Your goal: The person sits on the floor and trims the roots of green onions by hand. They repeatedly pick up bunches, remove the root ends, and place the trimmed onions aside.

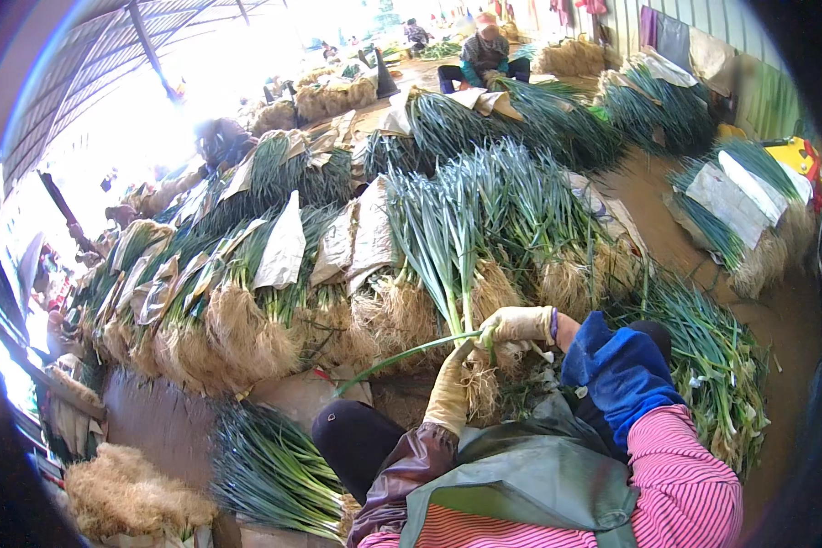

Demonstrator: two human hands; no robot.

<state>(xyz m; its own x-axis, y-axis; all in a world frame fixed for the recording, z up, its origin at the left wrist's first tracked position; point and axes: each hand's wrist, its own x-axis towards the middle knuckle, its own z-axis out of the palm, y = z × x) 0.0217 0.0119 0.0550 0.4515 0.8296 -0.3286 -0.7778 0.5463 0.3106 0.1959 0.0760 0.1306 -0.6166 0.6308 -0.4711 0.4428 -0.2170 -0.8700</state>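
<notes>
My left hand [452, 385], in a yellowish work glove, grips a few green onions [460, 291] low on their stems. The onions stand upright before me, leaves pointing away and pale roots [481, 390] hanging below the glove. Just above it, my right hand [518, 325], also gloved, has its fingers closed on a long green leaf [404, 349]. That leaf sticks out sideways to the left across the stems. The glove hides where the leaf meets the onions. An olive-green apron [527, 472] covers my lap.
Rows of rooty onion bundles [246, 329] stretch ahead, some wrapped in sacking [370, 229]. Trimmed onions [281, 466] lie by my left knee, and a leafy heap [712, 370] lies at my right. Another person [485, 55] sits at the back. Wrapped bundles [746, 205] rest at far right.
</notes>
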